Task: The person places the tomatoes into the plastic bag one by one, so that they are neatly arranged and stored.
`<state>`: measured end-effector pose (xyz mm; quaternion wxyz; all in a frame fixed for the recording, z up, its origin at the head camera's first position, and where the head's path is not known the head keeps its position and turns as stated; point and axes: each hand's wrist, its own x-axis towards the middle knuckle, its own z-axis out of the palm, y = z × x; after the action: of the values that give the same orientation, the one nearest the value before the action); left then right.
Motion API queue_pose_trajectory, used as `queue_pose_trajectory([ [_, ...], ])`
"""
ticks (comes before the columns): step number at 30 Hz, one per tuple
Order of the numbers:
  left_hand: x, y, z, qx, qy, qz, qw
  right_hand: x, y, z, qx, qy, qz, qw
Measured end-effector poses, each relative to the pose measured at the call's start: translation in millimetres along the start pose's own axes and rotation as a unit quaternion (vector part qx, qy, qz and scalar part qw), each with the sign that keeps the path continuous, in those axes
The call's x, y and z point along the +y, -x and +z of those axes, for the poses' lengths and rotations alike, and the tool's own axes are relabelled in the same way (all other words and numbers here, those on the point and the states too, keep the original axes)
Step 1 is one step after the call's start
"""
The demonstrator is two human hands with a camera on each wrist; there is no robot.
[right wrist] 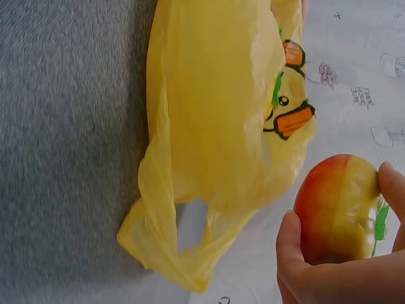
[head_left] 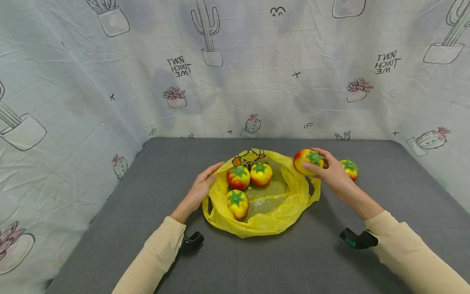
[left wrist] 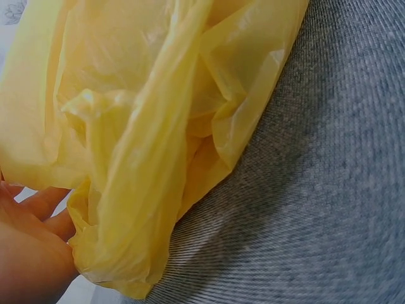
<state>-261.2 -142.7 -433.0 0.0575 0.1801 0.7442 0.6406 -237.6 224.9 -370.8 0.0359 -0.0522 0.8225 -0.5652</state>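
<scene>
A yellow plastic bag [head_left: 273, 222] lies with its mouth wide on the grey table. Inside it are three red-and-yellow fruits [head_left: 238, 204] with green star-shaped leaf tops, resembling persimmons or tomatoes. At the bag's left rim, my left hand [head_left: 200, 185] touches the plastic with fairly straight fingers; the bag partly hides them in the left wrist view. Over the right rim, my right hand [head_left: 332, 173] holds another such fruit [right wrist: 335, 209] between thumb and fingers, above the right handle loop [right wrist: 168, 237]. One more fruit [head_left: 350, 169] sits on the table beyond that hand.
The grey table [head_left: 257, 265] reaches back to a white cloth [head_left: 235, 102] printed with cacti, which also hangs at both sides. A black device [head_left: 191, 241] is at the left wrist, and a similar black device [head_left: 359, 239] is at the right.
</scene>
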Motion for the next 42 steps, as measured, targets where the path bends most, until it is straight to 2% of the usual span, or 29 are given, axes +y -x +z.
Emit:
queue_pose_trajectory([
  [8,-1.3,-0.6,-0.2,-0.001,-0.004,0.001,1.0000,-1,-0.7,13,-0.024,-0.004,0.005,0.9997],
  [28,-3.2,-2.3,-1.8,-0.001,-0.001,0.001,1.0000,2,-3.6,50,-0.093,0.026,-0.023,0.9951],
  [35,-3.9,-7.3,-6.3,-0.009,0.004,0.000,1.0000,7,-8.9,64,-0.108,0.065,-0.038,0.9913],
  [42,-4.5,-13.1,-11.1,-0.013,0.005,-0.001,0.9999,10,-12.9,78,-0.134,0.083,-0.050,0.9862],
])
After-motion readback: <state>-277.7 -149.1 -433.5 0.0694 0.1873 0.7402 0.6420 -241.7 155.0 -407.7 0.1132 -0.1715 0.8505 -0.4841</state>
